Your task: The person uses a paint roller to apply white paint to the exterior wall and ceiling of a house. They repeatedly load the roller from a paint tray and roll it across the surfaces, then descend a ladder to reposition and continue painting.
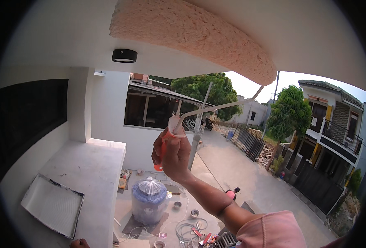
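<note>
My right hand [175, 155] is raised in front of me, its fingers wrapped round the orange handle of a paint roller [193, 35]. A bent metal rod runs from the handle up to the long, fluffy, pale peach roller cover. That cover lies along the white ceiling [79, 31] overhead and seems to touch it. Only a small part of my left hand [80, 244] shows at the lower edge, by the white ledge [104, 165]. Its fingers look curled, and whatever they may grip is out of sight.
A paint tray [55, 204] with white paint rests on the ledge. Near the roller, a round black lamp [124, 55] juts from the ceiling. Below stand a plastic-covered tub [149, 200], small pots and a coiled hose [189, 229]. A paved street [236, 177] lies beyond.
</note>
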A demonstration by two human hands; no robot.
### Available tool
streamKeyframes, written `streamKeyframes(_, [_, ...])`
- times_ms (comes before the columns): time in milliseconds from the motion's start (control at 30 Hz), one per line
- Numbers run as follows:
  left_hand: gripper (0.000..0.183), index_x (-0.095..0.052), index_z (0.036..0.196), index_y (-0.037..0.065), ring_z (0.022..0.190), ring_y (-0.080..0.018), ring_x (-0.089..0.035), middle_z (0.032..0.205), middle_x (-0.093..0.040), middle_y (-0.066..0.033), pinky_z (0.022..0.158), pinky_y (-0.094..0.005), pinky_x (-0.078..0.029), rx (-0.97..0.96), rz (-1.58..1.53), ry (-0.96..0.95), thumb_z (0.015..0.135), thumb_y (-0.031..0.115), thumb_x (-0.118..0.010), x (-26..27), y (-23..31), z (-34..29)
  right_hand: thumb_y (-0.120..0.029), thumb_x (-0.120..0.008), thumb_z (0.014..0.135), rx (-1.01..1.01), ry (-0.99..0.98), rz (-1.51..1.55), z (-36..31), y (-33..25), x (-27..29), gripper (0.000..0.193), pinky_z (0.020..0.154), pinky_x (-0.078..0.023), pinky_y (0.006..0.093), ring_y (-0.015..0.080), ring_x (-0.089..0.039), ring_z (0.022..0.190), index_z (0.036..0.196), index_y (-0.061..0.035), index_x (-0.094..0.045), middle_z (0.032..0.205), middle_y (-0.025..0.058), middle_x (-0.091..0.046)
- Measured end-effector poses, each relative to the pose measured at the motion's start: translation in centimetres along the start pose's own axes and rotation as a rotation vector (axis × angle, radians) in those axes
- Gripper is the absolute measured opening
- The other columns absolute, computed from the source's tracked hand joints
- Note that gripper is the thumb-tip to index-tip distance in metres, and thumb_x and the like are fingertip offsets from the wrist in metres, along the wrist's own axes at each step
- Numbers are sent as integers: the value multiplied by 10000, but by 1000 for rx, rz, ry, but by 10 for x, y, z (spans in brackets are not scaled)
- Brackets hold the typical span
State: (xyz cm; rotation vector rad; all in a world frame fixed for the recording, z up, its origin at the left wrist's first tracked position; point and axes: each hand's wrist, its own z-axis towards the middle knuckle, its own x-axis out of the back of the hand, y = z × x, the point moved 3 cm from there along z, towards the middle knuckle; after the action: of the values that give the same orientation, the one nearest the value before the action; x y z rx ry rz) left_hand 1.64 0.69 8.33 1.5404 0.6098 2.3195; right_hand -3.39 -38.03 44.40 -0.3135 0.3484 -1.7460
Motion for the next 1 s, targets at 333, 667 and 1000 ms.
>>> streamKeyframes(333, [372,-561,580,-24,618,-432,-577,648,-607,-231,594,-537,-425,-7,42,258,841,227,-647,-40,-22,8,-411,-424,1112,117,-44,-27,1,-24,5,354,423,-397,226,57,-476,503,1031,-67,-412,695,30,-505])
streamKeyframes(667, [438,-598,555,-26,594,-435,-616,620,-609,-238,565,-543,-451,18,49,282,850,294,-648,-36,-19,6,-382,-431,1121,-57,88,-122,8,18,31,316,410,-400,232,53,-478,488,1010,-86,-429,667,6,-483])
streamKeyframes(1000, [469,-611,541,-17,576,-432,-612,608,-613,-238,555,-538,-452,26,54,239,865,318,-667,-35,-19,8,-379,-429,1126,-197,171,-137,10,46,50,323,383,-391,241,66,-475,445,976,-94,-450,640,-6,-478])
